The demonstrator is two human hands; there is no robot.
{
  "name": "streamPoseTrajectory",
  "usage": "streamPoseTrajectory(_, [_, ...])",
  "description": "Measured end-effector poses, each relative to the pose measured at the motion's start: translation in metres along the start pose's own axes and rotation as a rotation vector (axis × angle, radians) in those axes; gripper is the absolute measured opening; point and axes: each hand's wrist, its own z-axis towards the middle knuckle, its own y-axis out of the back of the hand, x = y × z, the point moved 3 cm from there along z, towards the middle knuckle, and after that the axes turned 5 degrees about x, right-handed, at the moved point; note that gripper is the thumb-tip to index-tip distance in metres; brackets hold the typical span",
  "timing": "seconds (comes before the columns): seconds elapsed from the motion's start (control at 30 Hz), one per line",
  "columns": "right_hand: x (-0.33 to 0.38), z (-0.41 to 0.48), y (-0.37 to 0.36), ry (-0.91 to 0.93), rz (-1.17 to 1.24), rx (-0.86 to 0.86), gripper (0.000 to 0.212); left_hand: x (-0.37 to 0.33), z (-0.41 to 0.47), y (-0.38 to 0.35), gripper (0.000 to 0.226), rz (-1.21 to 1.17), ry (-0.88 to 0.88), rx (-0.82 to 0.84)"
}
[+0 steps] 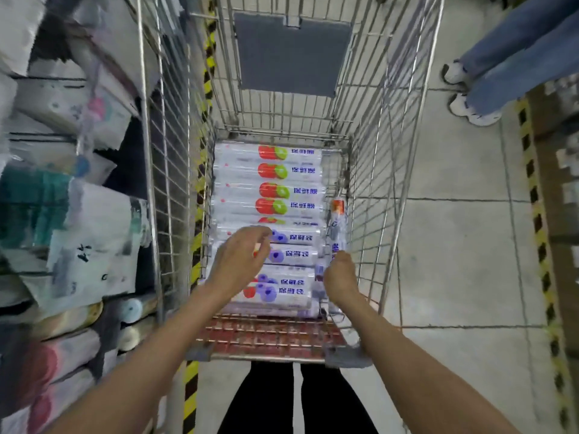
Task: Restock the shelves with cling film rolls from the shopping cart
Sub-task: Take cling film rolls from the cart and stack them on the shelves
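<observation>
A wire shopping cart (369, 158) stands in front of me, its floor lined with several white cling film rolls (269, 189) lying crosswise, red-and-green fruit labels at the far end and purple labels nearer me. My left hand (241, 261) hovers over the purple-labelled rolls (294, 255) with fingers loosely curled, holding nothing. My right hand (340, 278) grips one roll (337, 223) that stands on end along the cart's right wall.
Shelves (72, 195) with wrapped white packs and rolls run along the left, close to the cart. Black-and-yellow floor tape (191, 399) lies beside them. Another person's legs and white shoes (470, 111) stand at the upper right. More shelving (560, 189) lines the right edge.
</observation>
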Motion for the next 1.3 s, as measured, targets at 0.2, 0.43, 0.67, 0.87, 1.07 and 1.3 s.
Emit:
streamPoseTrajectory(0.2, [-0.004, 0.04, -0.026, -0.166, -0.383, -0.06, 0.047, 0.08, 0.071, -0.036, 0.045, 0.348, 0.037, 0.278])
streamPoseTrajectory(0.43, [-0.001, 0.057, -0.031, -0.274, -0.486, -0.148, 0.032, 0.1, 0.094, -0.058, 0.055, 0.693, -0.008, 0.396])
streamPoseTrajectory(0.67, [0.004, 0.037, -0.017, -0.317, 0.017, -0.073, 0.065, 0.104, 0.099, -0.062, 0.047, 0.719, 0.04, 0.451])
streamPoseTrajectory(0.87, [0.023, -0.003, 0.029, -0.169, 0.621, -0.016, 0.038, 0.081, 0.084, -0.019, 0.05, 0.281, 0.15, 0.399])
streamPoseTrajectory(1.07, [0.064, -0.071, 0.089, 0.201, 0.909, 0.188, 0.023, 0.031, 0.047, 0.06, 0.039, -0.489, 0.297, 0.322])
streamPoseTrajectory(1.3, [0.113, -0.13, 0.12, 0.501, 0.94, 0.542, 0.058, -0.037, -0.039, 0.126, 0.102, -1.142, 0.234, 0.112])
